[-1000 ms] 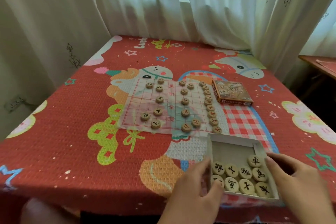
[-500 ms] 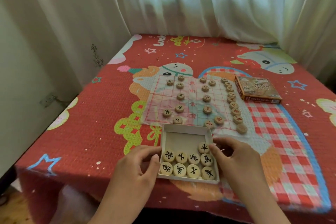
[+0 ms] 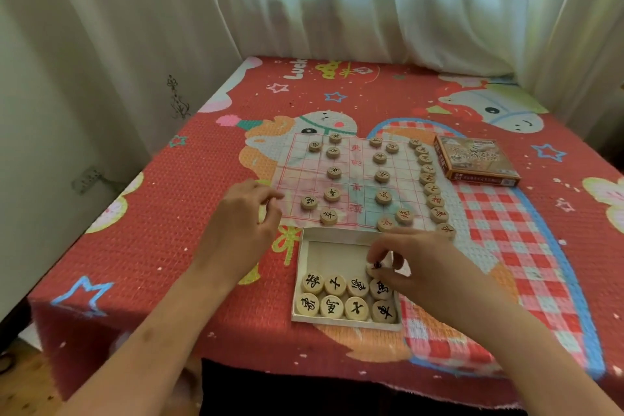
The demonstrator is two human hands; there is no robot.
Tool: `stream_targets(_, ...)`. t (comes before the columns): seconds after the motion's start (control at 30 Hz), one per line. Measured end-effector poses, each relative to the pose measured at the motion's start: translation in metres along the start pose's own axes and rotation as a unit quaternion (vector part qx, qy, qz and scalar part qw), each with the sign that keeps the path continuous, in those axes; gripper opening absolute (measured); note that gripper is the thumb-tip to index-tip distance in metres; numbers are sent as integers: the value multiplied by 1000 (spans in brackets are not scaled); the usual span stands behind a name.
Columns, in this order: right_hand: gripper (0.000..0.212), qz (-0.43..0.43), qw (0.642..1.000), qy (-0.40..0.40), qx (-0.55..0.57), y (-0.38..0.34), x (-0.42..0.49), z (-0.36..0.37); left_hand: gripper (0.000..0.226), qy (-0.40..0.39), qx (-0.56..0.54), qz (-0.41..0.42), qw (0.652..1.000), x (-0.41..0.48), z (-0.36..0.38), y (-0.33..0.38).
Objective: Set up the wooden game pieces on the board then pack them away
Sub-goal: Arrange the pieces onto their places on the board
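- A paper board (image 3: 351,159) is laid flat on the red tablecloth (image 3: 152,230). Its long axis runs side to side, and its middle band of printed characters runs away from the viewer.
- Round wooden pieces (image 3: 333,173) are set on the board with their inked faces up. One unbroken line of them (image 3: 433,189) follows the board's right edge from far to near, and looser lines stand left and right of the middle band.
- An open white tray (image 3: 332,248) is placed just before the board's near edge, touching or slightly overlapping it, with its open side up.
- Eight tray pieces (image 3: 332,307) are packed against the tray's near wall in two rows of four. The rows run side to side and the faces are turned up; the far half of the tray floor is bare.
- The right hand (image 3: 418,267) is held over the tray's far right part. A single piece (image 3: 374,266) is pinched between its thumb and fingertips, just beyond the second row and largely hidden by the fingers.
- The left hand (image 3: 243,216) is held at the board's near left corner, palm down and fingers curled inward. Whether anything is gripped in it cannot be told.
- A printed box (image 3: 476,159) lies flat just right of the board, its long axis slanting from far left to near right.
- Pale curtains (image 3: 337,3) hang behind the table.
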State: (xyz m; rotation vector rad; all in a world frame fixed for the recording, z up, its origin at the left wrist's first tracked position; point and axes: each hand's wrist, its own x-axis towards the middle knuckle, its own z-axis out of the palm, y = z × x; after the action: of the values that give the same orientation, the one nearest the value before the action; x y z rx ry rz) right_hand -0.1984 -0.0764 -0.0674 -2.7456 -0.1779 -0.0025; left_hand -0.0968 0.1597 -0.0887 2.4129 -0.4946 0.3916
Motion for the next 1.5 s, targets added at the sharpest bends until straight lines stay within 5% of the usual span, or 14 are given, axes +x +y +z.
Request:
stream_targets(0.3,10,-9,997,-35,-65,-5,13,-5,17,10,17,30,999,-1,24,-19)
stream_targets(0.5,9,-37,997,13,-62,-8,-2,-26,17,11,2,28,1000,-1,24,-19)
stream_targets(1.2,19,-30,973,-152,-171,-26,1,-14,16,16,-7,26,999,0,23,-20)
stream_targets(1.5,18,-81,981,-104,-145,-26,4,-14,15,13,-8,25,1000,0,23,-20)
